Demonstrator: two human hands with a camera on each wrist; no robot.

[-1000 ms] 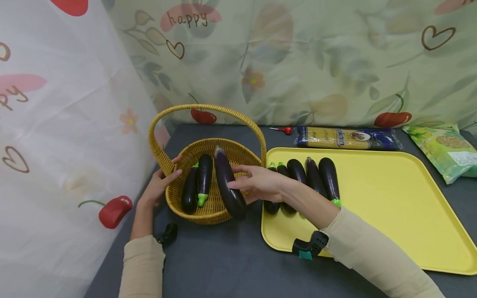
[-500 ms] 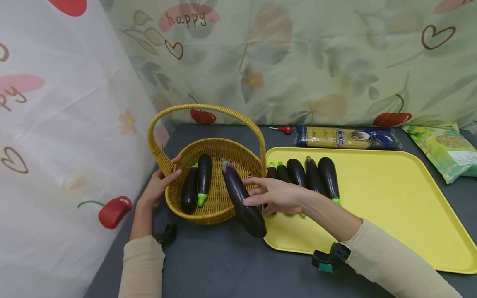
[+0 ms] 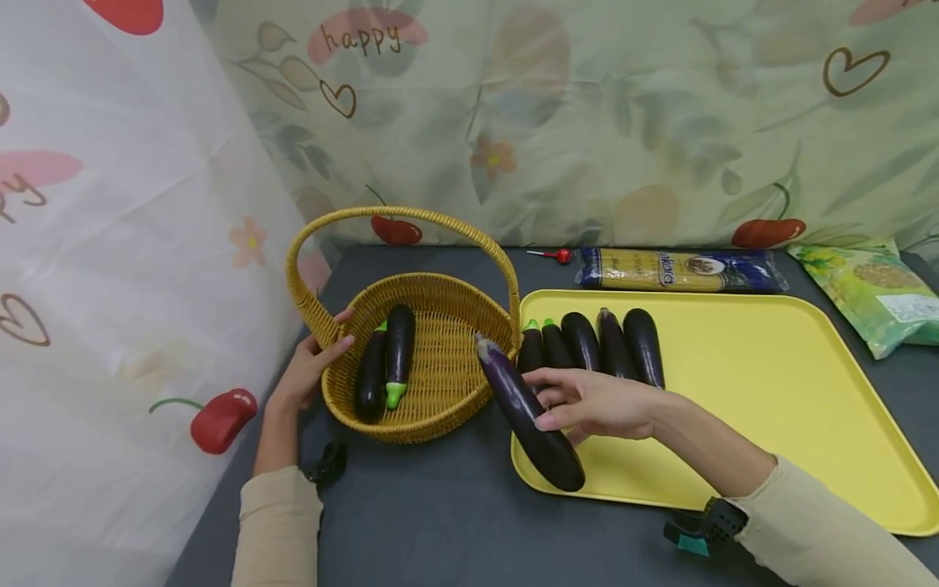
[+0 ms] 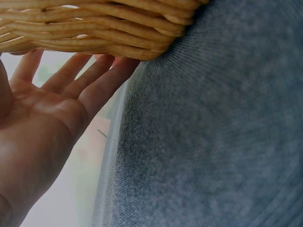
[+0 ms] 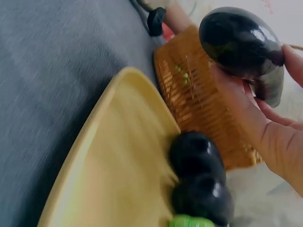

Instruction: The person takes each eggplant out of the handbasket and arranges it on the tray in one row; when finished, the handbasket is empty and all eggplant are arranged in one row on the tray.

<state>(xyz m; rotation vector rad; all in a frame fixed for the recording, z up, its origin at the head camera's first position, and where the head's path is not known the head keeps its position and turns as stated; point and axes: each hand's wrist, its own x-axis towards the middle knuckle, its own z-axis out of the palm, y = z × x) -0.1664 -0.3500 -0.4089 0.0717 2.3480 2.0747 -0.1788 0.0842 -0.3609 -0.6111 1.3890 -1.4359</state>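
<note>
My right hand (image 3: 605, 403) holds a dark purple eggplant (image 3: 531, 424) between thumb and fingers, over the left part of the yellow tray (image 3: 778, 391). In the right wrist view the same eggplant (image 5: 239, 40) shows its rounded end towards the camera. My left hand (image 3: 304, 371) grips the left side of the wicker basket (image 3: 447, 350) by the foot of its handle; in the left wrist view its fingers (image 4: 102, 78) lie against the weave. Two eggplants (image 3: 399, 346) lie side by side inside the basket. Several more eggplants (image 3: 579, 338) line the tray's left end, partly hidden by my right hand.
Behind the tray lies a blue and yellow pasta packet (image 3: 682, 271), with a small red-ended item (image 3: 561, 256) to its left. A green bag (image 3: 873, 293) sits at the back right. Patterned cloth (image 3: 623, 122) hangs behind the dark tabletop (image 3: 433, 514) and on the left.
My right hand has carried the eggplant from over the basket rightwards and nearer to me, over the tray. My left hand stays at the basket's side.
</note>
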